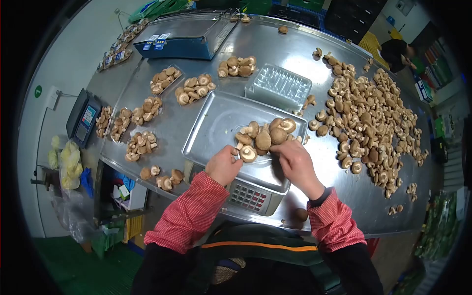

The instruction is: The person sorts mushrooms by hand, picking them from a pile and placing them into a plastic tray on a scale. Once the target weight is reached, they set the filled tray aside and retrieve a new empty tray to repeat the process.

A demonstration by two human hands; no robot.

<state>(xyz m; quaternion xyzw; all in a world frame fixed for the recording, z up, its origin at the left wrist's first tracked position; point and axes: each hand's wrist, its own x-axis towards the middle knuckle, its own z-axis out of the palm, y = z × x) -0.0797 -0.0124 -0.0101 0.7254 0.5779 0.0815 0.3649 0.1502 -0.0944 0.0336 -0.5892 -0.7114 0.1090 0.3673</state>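
Note:
A heap of brown shiitake mushrooms lies in the metal weighing pan of the scale in front of me. My left hand is at the heap's near left side, thumb and fingers pinched together beside a mushroom turned underside up. What that pinch holds, if anything, I cannot tell. On the right of the heap my right hand curls its fingers over a mushroom, fingertips partly hidden among the caps. Below the pan sits the scale's keypad.
Stacked clear plastic trays stand behind the pan. A large mushroom pile covers the table's right side. Filled trays of mushrooms are at the left, near a label printer-like device. A blue box stands at the back; another person is far right.

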